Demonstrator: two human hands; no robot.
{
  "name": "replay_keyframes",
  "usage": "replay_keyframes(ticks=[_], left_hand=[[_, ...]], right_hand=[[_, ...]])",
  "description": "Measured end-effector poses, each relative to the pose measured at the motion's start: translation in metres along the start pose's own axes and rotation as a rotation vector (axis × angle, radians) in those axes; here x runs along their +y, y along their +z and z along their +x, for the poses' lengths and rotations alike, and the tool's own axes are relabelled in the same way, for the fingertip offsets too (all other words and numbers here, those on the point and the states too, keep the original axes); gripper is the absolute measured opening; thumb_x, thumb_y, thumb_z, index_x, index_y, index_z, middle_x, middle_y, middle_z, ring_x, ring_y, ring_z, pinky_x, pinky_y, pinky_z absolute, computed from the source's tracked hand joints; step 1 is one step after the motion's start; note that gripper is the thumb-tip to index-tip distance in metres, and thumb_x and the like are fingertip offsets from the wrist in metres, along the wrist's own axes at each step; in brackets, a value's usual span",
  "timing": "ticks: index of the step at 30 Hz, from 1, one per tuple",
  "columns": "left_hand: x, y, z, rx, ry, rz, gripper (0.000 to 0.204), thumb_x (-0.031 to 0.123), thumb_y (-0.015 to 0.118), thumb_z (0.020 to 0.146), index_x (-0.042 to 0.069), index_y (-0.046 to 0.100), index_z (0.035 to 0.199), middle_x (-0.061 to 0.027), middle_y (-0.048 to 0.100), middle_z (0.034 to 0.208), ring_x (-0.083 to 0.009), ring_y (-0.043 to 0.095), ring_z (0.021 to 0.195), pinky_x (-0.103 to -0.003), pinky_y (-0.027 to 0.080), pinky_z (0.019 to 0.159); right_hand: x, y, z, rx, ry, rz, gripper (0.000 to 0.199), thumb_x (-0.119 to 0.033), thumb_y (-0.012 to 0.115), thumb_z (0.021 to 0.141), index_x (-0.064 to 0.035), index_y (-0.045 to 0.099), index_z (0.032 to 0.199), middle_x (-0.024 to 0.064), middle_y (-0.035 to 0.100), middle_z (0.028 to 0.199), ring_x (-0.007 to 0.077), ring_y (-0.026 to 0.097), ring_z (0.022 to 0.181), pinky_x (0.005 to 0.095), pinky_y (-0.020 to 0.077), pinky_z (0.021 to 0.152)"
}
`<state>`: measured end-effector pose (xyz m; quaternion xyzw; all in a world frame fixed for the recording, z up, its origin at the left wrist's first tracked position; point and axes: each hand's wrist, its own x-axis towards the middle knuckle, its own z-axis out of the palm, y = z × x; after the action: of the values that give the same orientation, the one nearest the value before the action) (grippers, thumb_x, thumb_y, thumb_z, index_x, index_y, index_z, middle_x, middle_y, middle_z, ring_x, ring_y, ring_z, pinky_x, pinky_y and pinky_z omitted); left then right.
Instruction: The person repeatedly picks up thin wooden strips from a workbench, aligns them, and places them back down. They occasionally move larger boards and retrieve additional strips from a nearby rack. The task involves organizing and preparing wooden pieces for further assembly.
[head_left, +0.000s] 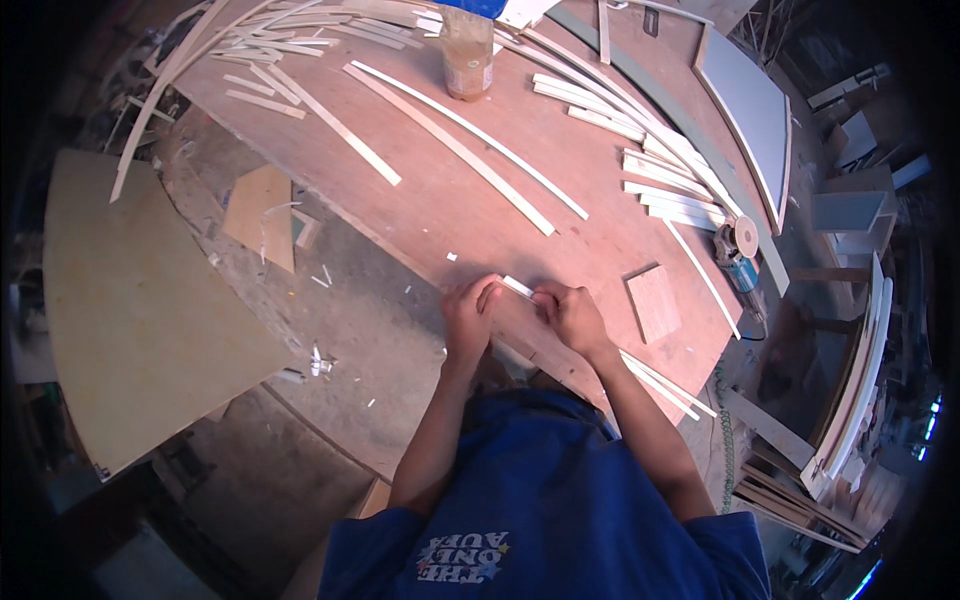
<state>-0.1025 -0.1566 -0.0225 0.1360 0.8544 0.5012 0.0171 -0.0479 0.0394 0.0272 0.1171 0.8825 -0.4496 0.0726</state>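
At the near edge of the wooden worktable (400,235), my two hands meet over a short white strip (517,287). My right hand (577,322) pinches its right end between thumb and fingers. Curled fingers of my left hand (468,312) close at its left end; the thumb side partly hides the contact. A flat square wood block (654,303) lies to the right of my right hand. Thin pale strips (668,383) stick out beyond my right forearm.
Long wood strips (455,145) and a cloudy jar (467,65) lie farther back. A blue angle grinder (740,260) rests at the right edge near stacked short strips (675,185). A large curved panel (150,320) stands left, beside the littered floor (340,320).
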Motion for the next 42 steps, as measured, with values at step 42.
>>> replay_keyframes(ticks=[42], left_hand=[[0.005,0.009,0.009,0.093,-0.226,0.044,0.015,0.013,0.081,0.086,0.009,0.082,0.100,-0.0116,0.075,0.087,-0.0294,0.066,0.086,-0.042,0.053,0.082]], right_hand=[[-0.004,0.008,0.013,-0.012,-0.014,-0.124,0.020,-0.024,0.067,0.099,-0.0154,0.073,0.116,0.0246,0.072,0.084,0.0464,0.072,0.083,0.0542,0.0570,0.074]])
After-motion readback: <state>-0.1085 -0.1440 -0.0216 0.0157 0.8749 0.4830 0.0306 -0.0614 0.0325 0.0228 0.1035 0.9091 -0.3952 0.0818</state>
